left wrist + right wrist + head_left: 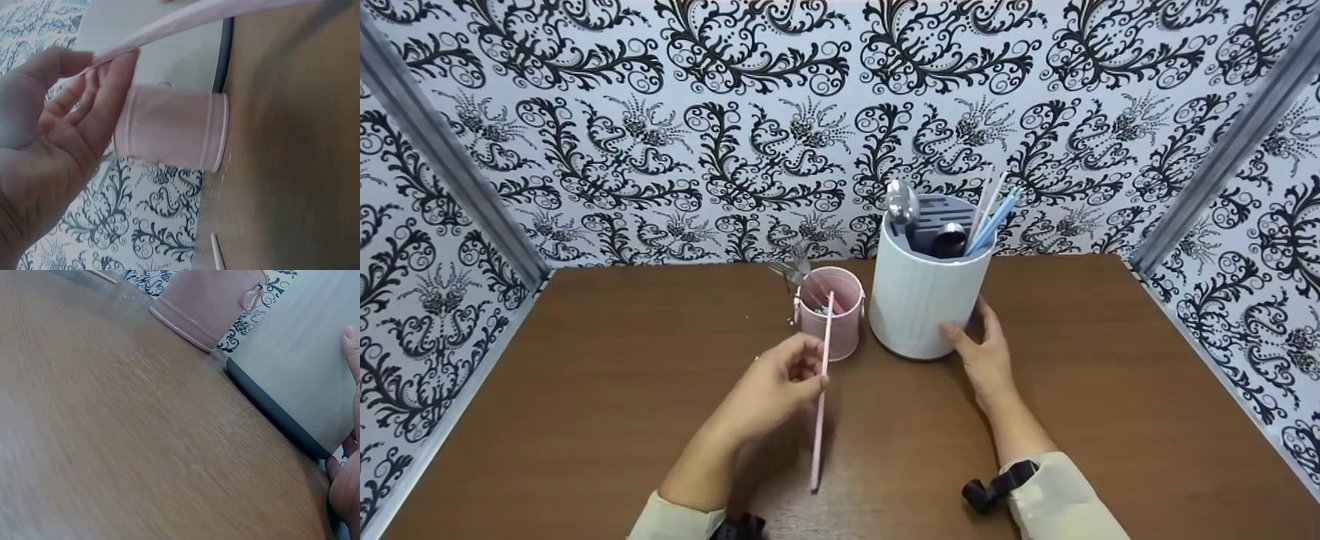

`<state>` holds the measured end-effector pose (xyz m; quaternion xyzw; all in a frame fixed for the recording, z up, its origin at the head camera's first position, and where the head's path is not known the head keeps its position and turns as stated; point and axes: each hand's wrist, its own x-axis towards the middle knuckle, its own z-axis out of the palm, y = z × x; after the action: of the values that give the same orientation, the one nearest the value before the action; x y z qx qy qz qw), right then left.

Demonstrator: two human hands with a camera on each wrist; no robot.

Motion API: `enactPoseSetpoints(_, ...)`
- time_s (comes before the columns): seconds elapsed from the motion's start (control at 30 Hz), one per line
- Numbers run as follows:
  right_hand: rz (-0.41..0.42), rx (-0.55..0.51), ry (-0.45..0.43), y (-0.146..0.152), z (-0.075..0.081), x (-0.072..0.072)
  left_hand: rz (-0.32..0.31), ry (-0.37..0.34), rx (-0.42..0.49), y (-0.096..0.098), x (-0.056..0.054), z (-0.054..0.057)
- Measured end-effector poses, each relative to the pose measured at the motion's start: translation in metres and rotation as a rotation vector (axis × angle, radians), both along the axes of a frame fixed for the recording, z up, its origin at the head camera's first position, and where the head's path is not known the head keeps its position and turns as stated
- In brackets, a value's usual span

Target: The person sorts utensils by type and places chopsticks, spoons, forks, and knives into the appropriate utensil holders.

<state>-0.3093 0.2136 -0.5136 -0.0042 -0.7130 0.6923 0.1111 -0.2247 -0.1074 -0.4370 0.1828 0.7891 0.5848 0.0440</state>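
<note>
My left hand (772, 386) pinches a long, thin pink stick (820, 420) between thumb and fingers. The stick slants across the front of a small pink cup (840, 334), its far end overlapping the cup's mouth in the head view. Forks (791, 270) lean out of that cup; its other contents are hard to make out. To its right stands a tall white utensil holder (919, 307) with a dark base. My right hand (986, 360) grips the holder's right side low down, thumb (351, 354) on the front, fingers partly hidden behind.
The holder's grey slotted insert (941, 210) carries a shiny metal spoon or ladle (901, 202), a dark round-headed utensil (949, 240) and blue sticks (996, 221). A thin white stick (217, 253) lies on the brown table (622, 375). Patterned walls (765, 135) enclose the back and sides.
</note>
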Motion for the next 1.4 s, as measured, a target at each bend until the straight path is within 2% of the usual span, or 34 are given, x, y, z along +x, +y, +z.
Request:
enactPoseSetpoints(0.13,0.009,-0.01,0.011,-0.002,-0.002,0.0,0.056,0.056,0.089,0.013,-0.003,0.009)
enactPoseSetpoints(0.3,0.002,-0.001,0.008,-0.002,-0.004,-0.001,0.073,0.101,0.232,0.035,-0.008,0.033)
enactPoseSetpoints(0.53,-0.007,0.011,-0.011,-0.001,-0.007,-0.001,0.139,0.346,0.4,0.069,-0.019,0.068)
enactPoseSetpoints(0.73,0.005,-0.019,0.011,0.0,-0.008,-0.003,0.209,0.495,0.572,0.092,-0.027,0.099)
enactPoseSetpoints(0.83,0.007,-0.024,0.012,0.001,-0.009,-0.003,0.25,0.548,0.616,0.102,-0.029,0.116)
enactPoseSetpoints(0.93,0.002,-0.019,0.013,0.002,-0.009,-0.003,0.26,0.566,0.662,0.113,-0.033,0.131)
enactPoseSetpoints(1.07,0.006,-0.013,0.018,0.003,-0.008,-0.003,0.236,0.617,0.675,0.129,-0.044,0.145)
enactPoseSetpoints(1.13,0.009,-0.005,0.012,0.003,-0.007,-0.002,0.226,0.659,0.646,0.136,-0.05,0.149)
enactPoseSetpoints(1.23,0.011,0.003,0.003,0.003,-0.007,-0.002,0.211,0.703,0.576,0.144,-0.06,0.152)
enactPoseSetpoints(1.4,0.012,0.002,0.013,0.002,-0.005,-0.002,0.225,0.699,0.447,0.155,-0.072,0.151)
